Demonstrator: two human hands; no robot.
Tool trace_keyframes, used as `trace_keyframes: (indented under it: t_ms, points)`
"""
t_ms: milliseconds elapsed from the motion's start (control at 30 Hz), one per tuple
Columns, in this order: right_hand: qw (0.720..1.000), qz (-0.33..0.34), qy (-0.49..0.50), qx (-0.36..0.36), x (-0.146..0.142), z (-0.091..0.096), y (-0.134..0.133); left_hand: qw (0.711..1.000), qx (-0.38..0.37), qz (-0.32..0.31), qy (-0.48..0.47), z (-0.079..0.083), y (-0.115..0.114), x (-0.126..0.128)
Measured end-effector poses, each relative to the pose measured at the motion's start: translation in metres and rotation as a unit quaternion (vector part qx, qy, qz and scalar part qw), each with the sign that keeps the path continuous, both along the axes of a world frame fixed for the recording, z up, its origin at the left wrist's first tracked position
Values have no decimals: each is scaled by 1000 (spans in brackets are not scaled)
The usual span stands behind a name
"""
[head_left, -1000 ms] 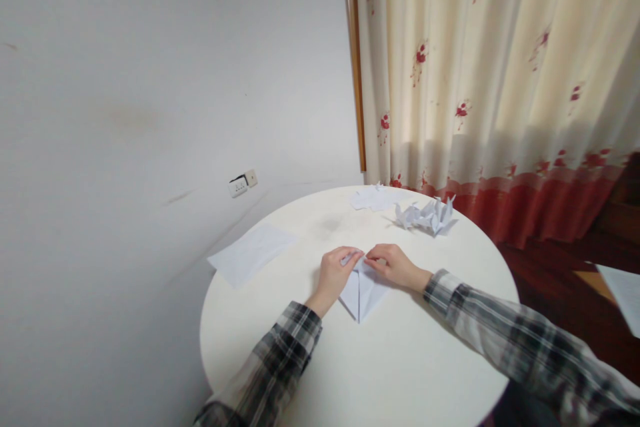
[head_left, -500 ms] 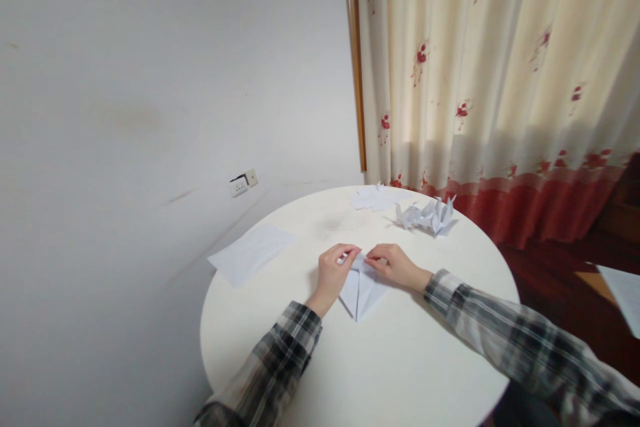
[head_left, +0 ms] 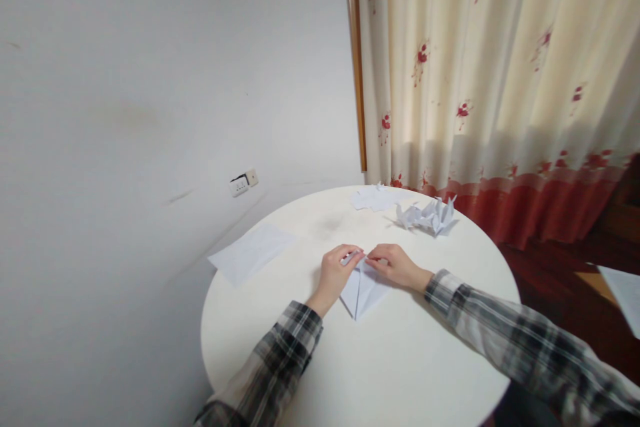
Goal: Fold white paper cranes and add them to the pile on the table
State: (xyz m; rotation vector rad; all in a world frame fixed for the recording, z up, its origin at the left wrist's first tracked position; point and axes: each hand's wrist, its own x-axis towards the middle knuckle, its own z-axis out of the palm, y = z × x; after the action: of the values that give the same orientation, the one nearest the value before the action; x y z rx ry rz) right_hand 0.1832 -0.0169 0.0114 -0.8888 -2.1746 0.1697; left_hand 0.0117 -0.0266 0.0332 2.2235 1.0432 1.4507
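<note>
A folded sheet of white paper (head_left: 364, 291) lies on the round white table, one point toward me and a crease line running up its middle. At its far left edge, my left hand (head_left: 336, 273) is closed, thumb and fingers pinching the paper. My right hand (head_left: 395, 265) grips the far right edge the same way, its fingertips close to those of the left. Both hands partly cover the upper part of the paper.
Flat white paper sheets (head_left: 253, 252) lie at the table's left edge. Folded paper cranes (head_left: 430, 216) stand at the back right, with more white paper pieces (head_left: 374, 198) behind. A wall socket (head_left: 240, 185) is beyond the table (head_left: 400, 373), and a curtain (head_left: 500, 80) hangs behind.
My left hand's fingertips have shifted slightly right, closer to the right hand along the paper's top edge. My right hand stays nearly in place.
</note>
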Motion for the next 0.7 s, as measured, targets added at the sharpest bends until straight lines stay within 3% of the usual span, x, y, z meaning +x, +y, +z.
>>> trace_keyframes:
  t_ms: [333,700]
  points:
    - [997,17,42,64,1,-4,3,1000,5,-13,19,-4,2,0]
    - [997,24,30,61,1,-1,1,998,16,-23,50,-4,3,1]
